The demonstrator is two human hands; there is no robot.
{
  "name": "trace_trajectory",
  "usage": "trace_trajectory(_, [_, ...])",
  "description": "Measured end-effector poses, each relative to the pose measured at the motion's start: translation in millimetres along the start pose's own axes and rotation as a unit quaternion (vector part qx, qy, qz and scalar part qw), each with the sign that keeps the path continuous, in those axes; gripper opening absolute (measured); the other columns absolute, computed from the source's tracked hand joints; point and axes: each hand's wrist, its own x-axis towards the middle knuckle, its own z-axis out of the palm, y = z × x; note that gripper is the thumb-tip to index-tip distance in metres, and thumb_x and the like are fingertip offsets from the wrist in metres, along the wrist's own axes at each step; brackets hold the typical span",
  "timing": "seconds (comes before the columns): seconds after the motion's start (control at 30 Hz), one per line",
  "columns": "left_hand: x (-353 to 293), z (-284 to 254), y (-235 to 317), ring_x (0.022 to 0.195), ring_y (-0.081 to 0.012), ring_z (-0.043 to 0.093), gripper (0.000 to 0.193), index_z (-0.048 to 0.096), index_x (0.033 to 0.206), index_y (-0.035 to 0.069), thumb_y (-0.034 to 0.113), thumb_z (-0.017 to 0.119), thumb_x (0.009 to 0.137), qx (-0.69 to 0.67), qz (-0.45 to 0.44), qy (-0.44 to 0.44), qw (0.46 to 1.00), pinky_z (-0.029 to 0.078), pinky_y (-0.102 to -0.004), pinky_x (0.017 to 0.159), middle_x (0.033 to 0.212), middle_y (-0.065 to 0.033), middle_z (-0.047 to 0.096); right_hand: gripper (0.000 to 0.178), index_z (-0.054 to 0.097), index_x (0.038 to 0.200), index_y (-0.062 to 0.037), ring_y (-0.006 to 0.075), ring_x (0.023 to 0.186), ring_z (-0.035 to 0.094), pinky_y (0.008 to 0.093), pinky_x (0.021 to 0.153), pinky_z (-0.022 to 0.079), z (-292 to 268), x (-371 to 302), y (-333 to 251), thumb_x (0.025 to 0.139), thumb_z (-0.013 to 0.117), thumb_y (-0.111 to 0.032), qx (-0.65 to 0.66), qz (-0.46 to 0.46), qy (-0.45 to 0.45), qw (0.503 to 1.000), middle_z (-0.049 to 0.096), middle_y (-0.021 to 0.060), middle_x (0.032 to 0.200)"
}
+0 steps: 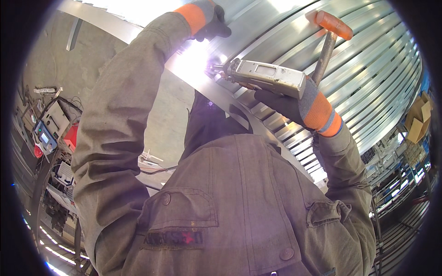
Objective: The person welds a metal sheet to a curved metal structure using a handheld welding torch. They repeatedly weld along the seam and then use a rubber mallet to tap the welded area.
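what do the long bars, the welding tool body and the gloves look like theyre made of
Long bars: seemingly bright bare metal, perhaps steel or aluminium, with sharp glare streaks.
Welding tool body: a pale grey, scuffed, matte casing; metal or plastic, unclear.
Gloves, left hand and right hand: knit fabric with orange cuffs and a dark coated palm, probably rubber.

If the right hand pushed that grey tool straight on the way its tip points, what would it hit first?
Probably the metal strip: the right hand aims the tool leftward, and its tip sits in the bright glare right at that strip. Glare hides any gap, so contact is unclear.
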Motion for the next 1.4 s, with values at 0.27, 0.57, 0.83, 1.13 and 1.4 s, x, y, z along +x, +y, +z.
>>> trace_trajectory(0.27, [3.4, 11.2, 8.5, 0.052, -0.0142, 0.058, 0.039, 0.072, 0.088, 0.008, 0.045, 0.085, 0.091, 0.074, -0.036, 0.046, 0.996, 0.046, -0.0326, 0.046, 0.069, -0.0022, 0.067, 0.044, 0.072, 0.141, -0.0027, 0.015, 0.094, 0.077, 0.0311, 0.08, 0.063, -6.7, -0.1, -8.7, 0.099, 0.083, -0.012, 0.012, 0.036, -0.015, 0.999, 0.082, 0.0101, 0.111])
trace_trajectory(0.57, [0.3, 7.8, -17.4, 0.063, -0.009, 0.056, 0.03, 0.081, 0.099, 0.007, 0.036, 0.086, 0.095, -0.109, -0.03, 0.094, 0.989, 0.046, -0.0287, 0.051, 0.078, -0.0015, 0.069, 0.04, 0.077, 0.135, -0.0064, 0.0187, 0.091, 0.078, 0.0339, 0.082, 0.062, -22.5, -35.3, -14.9, 0.097, 0.084, -0.019, 0.004, 0.063, 0.039, 0.997, 0.083, 0.0101, 0.107])
trace_trajectory(0.83, [8.5, 34.0, 25.1, 0.067, -0.021, 0.068, 0.048, 0.084, 0.103, 0.012, 0.057, 0.077, 0.09, 0.089, -0.04, -0.064, 0.993, 0.057, -0.0402, 0.066, 0.078, -0.0044, 0.074, 0.046, 0.075, 0.139, -0.0091, 0.02, 0.087, 0.076, 0.0349, 0.081, 0.06, -28.4, -91.0, -15.6, 0.096, 0.086, -0.02, 0.021, 0.155, 0.035, 0.987, 0.081, 0.0099, 0.104])
trace_trajectory(1.13, [28.2, 67.5, 41.3, 0.07, -0.0232, 0.071, 0.057, 0.084, 0.113, 0.008, 0.06, 0.086, 0.088, 0.223, -0.045, -0.066, 0.972, 0.058, -0.0408, 0.066, 0.084, -0.0067, 0.077, 0.043, 0.075, 0.138, -0.0083, 0.0186, 0.087, 0.075, 0.0348, 0.079, 0.06, -29.0, -108.6, -6.8, 0.097, 0.084, -0.018, -0.002, 0.122, 0.04, 0.992, 0.082, 0.01, 0.106])
trace_trajectory(1.4, [32.9, 69.6, 34.6, 0.068, -0.0186, 0.068, 0.048, 0.082, 0.104, 0.007, 0.05, 0.093, 0.086, 0.125, -0.04, -0.041, 0.99, 0.056, -0.039, 0.061, 0.083, -0.0071, 0.076, 0.04, 0.075, 0.137, -0.0052, 0.0214, 0.096, 0.077, 0.0355, 0.086, 0.061, -23.6, -98.0, -1.3, 0.098, 0.083, -0.014, 0.025, 0.099, 0.041, 0.994, 0.081, 0.0114, 0.113])
